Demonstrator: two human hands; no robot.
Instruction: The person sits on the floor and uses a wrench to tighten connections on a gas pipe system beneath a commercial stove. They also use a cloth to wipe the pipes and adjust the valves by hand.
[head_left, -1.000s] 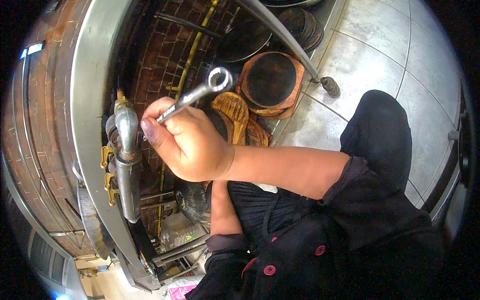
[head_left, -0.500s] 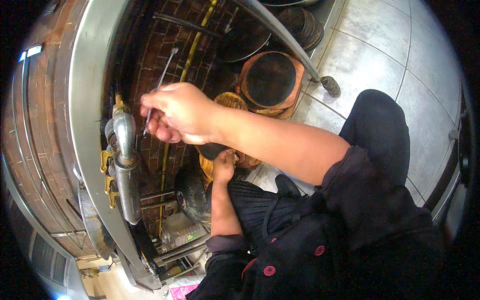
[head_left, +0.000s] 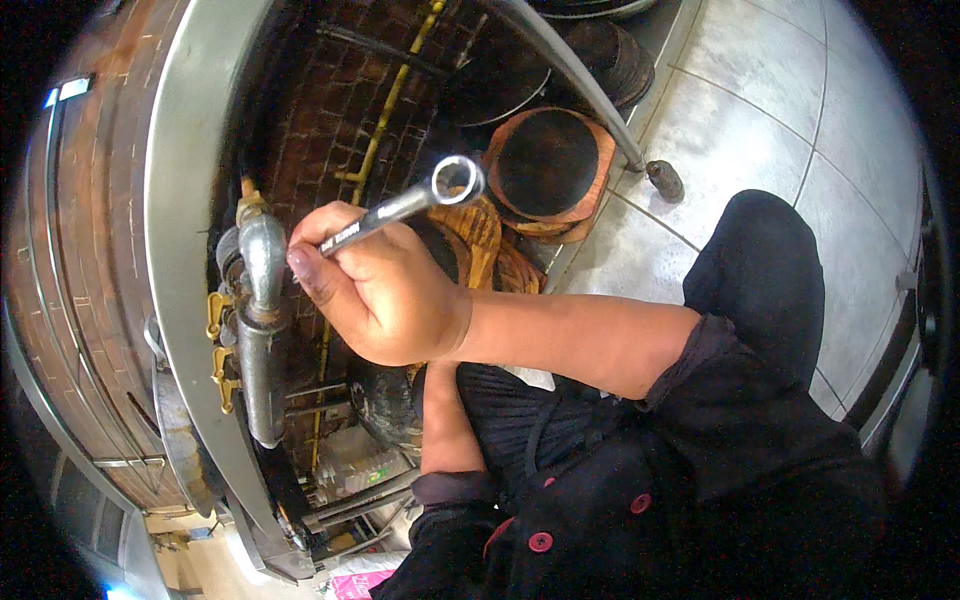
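A stout grey pipe point(head_left: 262, 375) with a curved elbow stands beside a broad steel edge point(head_left: 180, 190), brass-coloured valve handles point(head_left: 222, 375) jutting from the pipe's left side. To the pipe's right, a yellow tube point(head_left: 388, 110) climbs a dark brick wall point(head_left: 320, 115); farther right lie scorched wooden boards point(head_left: 484, 240) and a round black plate point(head_left: 547, 165) on a wooden base. A slanting metal leg point(head_left: 580, 75) stands well to the pipe's upper right, its foot point(head_left: 664, 181) on pale floor tiles point(head_left: 740, 130).

Just right of the pipe's elbow, a right hand point(head_left: 385, 285) is closed around the shank of a shiny wrench point(head_left: 398, 209), thumb pressed along it, the ring end angled up and away from the pipe. The right forearm point(head_left: 590, 340) reaches nearly level toward the pipe, blocking the view of the left hand, whose grip cannot be told; the left forearm point(head_left: 452, 425) rises behind it, right of the pipe.
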